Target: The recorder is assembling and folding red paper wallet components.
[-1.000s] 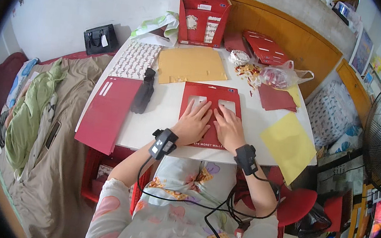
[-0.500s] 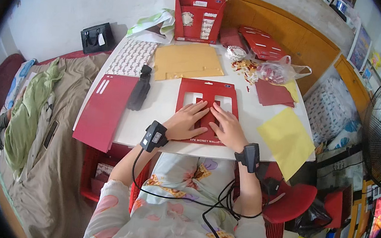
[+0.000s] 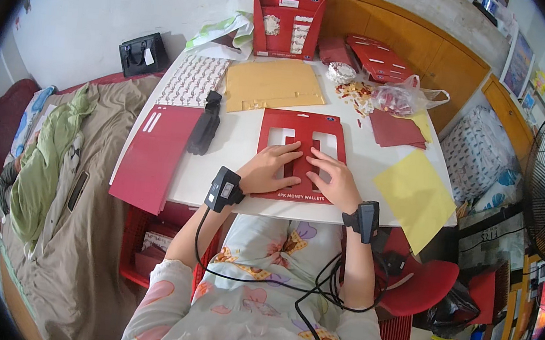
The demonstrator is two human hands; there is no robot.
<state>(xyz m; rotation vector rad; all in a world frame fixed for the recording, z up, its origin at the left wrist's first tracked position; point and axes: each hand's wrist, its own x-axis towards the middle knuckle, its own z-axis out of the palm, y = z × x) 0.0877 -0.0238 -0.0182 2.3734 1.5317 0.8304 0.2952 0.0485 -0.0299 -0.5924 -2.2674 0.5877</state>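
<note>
- A green cloth (image 3: 40, 193) lies crumpled on the bed at the far left.
- Red card sheets (image 3: 156, 152) lie along the left edge of the white table (image 3: 360, 208).
- A black object (image 3: 204, 127), perhaps a strap or pouch though too unclear to be sure, lies just beside them.
- The left hand (image 3: 260, 173) is flat and unclenched, fingers fanned, resting on the red package.
- The red package (image 3: 296, 166), with cut-out windows, lies flat at the table's near edge, directly before the person.
- The right hand (image 3: 337, 181) is likewise loose and spread, resting on the package's right half; its fingertips are near the left hand's.
- A yellow sheet (image 3: 414, 198) overhangs the table's right edge.
</note>
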